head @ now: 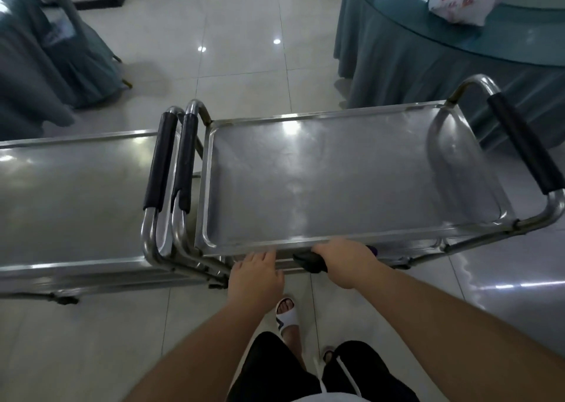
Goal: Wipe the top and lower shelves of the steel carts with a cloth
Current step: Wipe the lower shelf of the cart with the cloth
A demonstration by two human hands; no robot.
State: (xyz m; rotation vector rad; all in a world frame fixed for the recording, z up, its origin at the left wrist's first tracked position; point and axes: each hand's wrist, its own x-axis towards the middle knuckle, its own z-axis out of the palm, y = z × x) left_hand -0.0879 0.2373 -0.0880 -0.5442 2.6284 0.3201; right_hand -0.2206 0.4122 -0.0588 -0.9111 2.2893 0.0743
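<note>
Right hand (347, 261): fingers curled round a dark cloth (310, 262) at the steel cart's (336, 172) near rim.
Left hand (255, 274): fingers straight, touching the same rim.
Second cart (70, 193): just left, handles side by side.
</note>
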